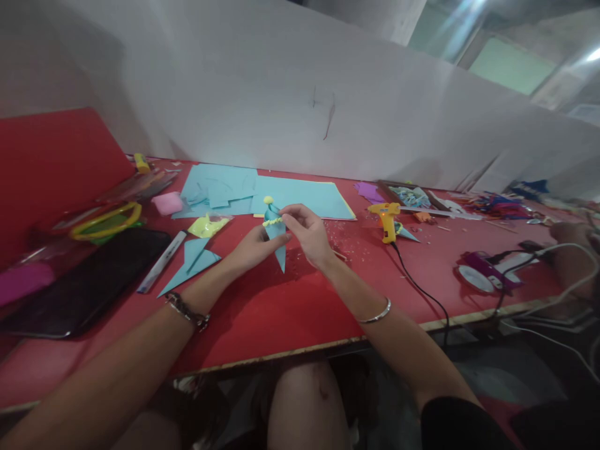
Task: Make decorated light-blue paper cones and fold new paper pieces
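A light blue paper cone (277, 245) points downward over the red table, with a yellow beaded trim round its rim and a darker teal swirl topped by a yellow ball (269, 200). My left hand (259, 245) is closed round the cone from the left, thumb across its front. From the right, my right hand (307, 232) pinches at the trim near the upper edge; its fingertips touch the decoration. Whatever small piece may be between those fingertips is too small to make out.
Light blue sheets (300, 197) lie behind my hands. A yellow glue gun (388, 222) with a black cord stands to the right. Leftward are a white marker (162, 262), a yellow packet (207, 225), blue paper pieces (192, 265) and a black tablet-like slab (94, 281). Purple device (492, 272) at right.
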`<state>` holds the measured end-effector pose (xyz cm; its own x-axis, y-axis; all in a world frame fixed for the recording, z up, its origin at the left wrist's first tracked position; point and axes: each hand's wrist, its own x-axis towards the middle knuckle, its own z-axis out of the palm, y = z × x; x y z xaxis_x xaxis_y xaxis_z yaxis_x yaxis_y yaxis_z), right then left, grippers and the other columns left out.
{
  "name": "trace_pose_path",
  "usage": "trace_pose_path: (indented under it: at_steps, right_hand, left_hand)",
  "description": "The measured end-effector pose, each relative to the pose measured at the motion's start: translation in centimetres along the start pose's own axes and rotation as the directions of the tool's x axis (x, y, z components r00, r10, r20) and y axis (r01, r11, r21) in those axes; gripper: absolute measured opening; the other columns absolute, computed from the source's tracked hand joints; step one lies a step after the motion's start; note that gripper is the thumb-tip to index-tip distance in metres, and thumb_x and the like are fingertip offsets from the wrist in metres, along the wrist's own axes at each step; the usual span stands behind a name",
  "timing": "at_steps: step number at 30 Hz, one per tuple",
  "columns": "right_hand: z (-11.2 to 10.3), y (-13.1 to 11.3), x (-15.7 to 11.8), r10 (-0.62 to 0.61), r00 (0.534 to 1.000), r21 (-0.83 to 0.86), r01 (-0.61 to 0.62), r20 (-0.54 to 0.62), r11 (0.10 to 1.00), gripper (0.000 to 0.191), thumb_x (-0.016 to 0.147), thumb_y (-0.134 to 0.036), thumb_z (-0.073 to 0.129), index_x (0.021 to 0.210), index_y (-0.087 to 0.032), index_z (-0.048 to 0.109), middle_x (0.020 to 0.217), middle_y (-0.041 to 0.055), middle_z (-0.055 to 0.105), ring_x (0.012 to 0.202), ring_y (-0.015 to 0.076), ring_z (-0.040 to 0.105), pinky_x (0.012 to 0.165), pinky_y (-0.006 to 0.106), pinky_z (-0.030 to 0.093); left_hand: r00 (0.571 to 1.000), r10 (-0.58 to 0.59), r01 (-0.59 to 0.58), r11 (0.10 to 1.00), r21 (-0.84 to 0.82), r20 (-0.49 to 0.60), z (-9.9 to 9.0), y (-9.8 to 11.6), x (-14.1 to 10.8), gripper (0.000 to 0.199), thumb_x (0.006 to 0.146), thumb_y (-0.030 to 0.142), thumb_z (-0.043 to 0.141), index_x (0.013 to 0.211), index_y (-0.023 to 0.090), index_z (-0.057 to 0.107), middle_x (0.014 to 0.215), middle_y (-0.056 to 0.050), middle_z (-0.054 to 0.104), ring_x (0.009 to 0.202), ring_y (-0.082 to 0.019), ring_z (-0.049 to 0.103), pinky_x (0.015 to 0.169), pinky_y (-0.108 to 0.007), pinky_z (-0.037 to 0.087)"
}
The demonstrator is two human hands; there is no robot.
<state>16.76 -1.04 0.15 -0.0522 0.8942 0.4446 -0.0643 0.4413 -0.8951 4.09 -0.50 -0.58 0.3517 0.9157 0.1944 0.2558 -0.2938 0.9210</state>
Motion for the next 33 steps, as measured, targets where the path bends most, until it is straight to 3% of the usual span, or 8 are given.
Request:
trace_pose_path:
  at_steps: [6,10,13,17,23,26,29,33]
  right_hand:
    - [0.0,0.2,0.1,0.059,0.998,0.031,-0.059,-0.005,0.998,0.029,0.07,-0.037,0.057,0.096,-0.026,0.052,0.089,-0.0004,0.054,0.083,0.0118,0.053,0.076,0.026,0.045]
    - [-0.1,0.4,0.1,0.159,0.962,0.055,-0.175,0.222,0.983,0.042,0.066,-0.037,0.062,0.104,-0.024,0.05,0.102,0.0016,0.056,0.096,0.0157,0.051,0.087,0.03,0.043]
    - [-0.2,0.6,0.1,0.184,0.934,0.082,-0.218,0.305,0.972,0.04,0.065,-0.035,0.063,0.102,-0.024,0.051,0.106,0.0016,0.057,0.098,0.0168,0.052,0.089,0.032,0.042]
    - [-0.4,1.0,0.3,0.22,0.942,0.107,-0.254,0.254,0.961,0.035,0.063,-0.03,0.064,0.096,-0.023,0.052,0.094,0.0005,0.061,0.091,0.0152,0.055,0.088,0.032,0.043]
    - [-1.0,1.8,0.9,0.263,0.964,0.038,-0.265,0.042,0.964,0.034,0.062,-0.034,0.063,0.091,-0.02,0.053,0.075,-0.0032,0.056,0.07,0.0099,0.053,0.071,0.025,0.045]
    - [-1.4,1.8,1.0,0.282,0.959,-0.062,-0.282,-0.018,0.957,0.035,0.064,-0.039,0.062,0.09,-0.019,0.053,0.066,-0.0045,0.05,0.06,0.0083,0.048,0.061,0.023,0.042]
    - [-1.5,1.6,0.8,0.306,0.951,-0.15,-0.307,-0.03,0.94,0.037,0.064,-0.041,0.061,0.092,-0.019,0.051,0.068,-0.0032,0.05,0.06,0.0087,0.048,0.059,0.024,0.042]
    - [-1.4,1.1,0.2,0.402,0.915,-0.278,-0.382,0.018,0.881,0.056,0.06,-0.039,0.066,0.107,-0.018,0.042,0.077,-0.0001,0.053,0.063,0.0105,0.051,0.058,0.025,0.043]
  left_hand:
    - [0.999,-0.016,0.017,1.0,-0.015,0.027,0.1,0.2,0.1,0.03,0.07,0.04,0.049,0.082,0.014,0.059,0.082,-0.004,0.064,0.082,-0.02,0.056,0.074,-0.03,0.042]
    - [0.993,-0.032,0.036,0.999,-0.026,0.112,0.0,0.0,0.1,0.039,0.07,0.043,0.048,0.09,0.012,0.059,0.085,-0.005,0.063,0.082,-0.02,0.056,0.072,-0.03,0.042]
    - [0.995,-0.052,0.054,0.998,-0.017,0.08,-0.2,-0.3,0.1,0.04,0.069,0.045,0.048,0.09,0.012,0.059,0.084,-0.005,0.063,0.078,-0.019,0.055,0.067,-0.026,0.042]
    - [0.994,-0.098,0.096,0.993,0.068,0.041,-0.1,-0.4,0.2,0.035,0.067,0.044,0.05,0.079,0.012,0.059,0.07,-0.002,0.06,0.067,-0.017,0.052,0.058,-0.024,0.038]
    - [0.999,-0.03,0.037,0.977,0.209,-0.038,-0.3,-0.5,0.4,0.027,0.067,0.04,0.053,0.075,0.014,0.056,0.066,0.001,0.054,0.058,-0.012,0.045,0.054,-0.024,0.034]
    - [0.981,-0.016,0.041,0.991,0.127,-0.191,-1.0,-0.8,0.7,0.023,0.072,0.036,0.045,0.079,0.017,0.057,0.076,0.0,0.057,0.068,-0.014,0.049,0.063,-0.025,0.037]
    - [0.938,-0.073,0.09,0.995,0.034,-0.338,-1.7,-1.4,1.1,0.025,0.074,0.031,0.04,0.087,0.019,0.057,0.081,-0.001,0.058,0.073,-0.014,0.05,0.069,-0.027,0.039]
    - [0.944,-0.063,0.067,0.998,0.004,-0.324,-1.9,-1.8,1.3,0.028,0.075,0.021,0.039,0.095,0.017,0.057,0.085,-0.002,0.059,0.076,-0.014,0.053,0.075,-0.028,0.04]
